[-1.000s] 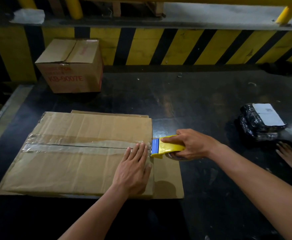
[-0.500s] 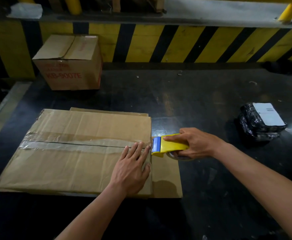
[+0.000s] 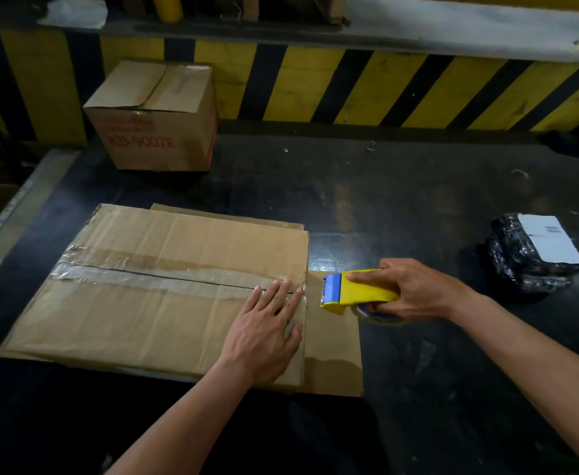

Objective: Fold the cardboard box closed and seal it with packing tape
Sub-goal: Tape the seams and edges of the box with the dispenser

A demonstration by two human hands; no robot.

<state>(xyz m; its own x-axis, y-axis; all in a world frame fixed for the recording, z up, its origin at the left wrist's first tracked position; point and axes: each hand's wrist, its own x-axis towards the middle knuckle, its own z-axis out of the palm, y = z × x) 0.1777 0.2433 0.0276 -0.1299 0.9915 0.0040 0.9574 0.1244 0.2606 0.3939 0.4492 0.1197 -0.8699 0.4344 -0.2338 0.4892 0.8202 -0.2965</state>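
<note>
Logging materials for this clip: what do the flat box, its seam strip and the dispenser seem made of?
Flat box: matte brown cardboard, creased.
Seam strip: clear glossy plastic tape, wrinkled glints.
Dispenser: likely smooth yellow plastic, blue front; toothed blade unclear.

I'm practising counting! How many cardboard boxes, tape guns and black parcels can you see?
Cardboard boxes: 2, the flat taped box and the upright box
Tape gun: 1
Black parcel: 1
Total: 4

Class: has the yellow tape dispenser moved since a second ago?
Yes: the tape dispenser has drawn slightly rightward, opening a gap from the cardboard box's right edge.
</note>
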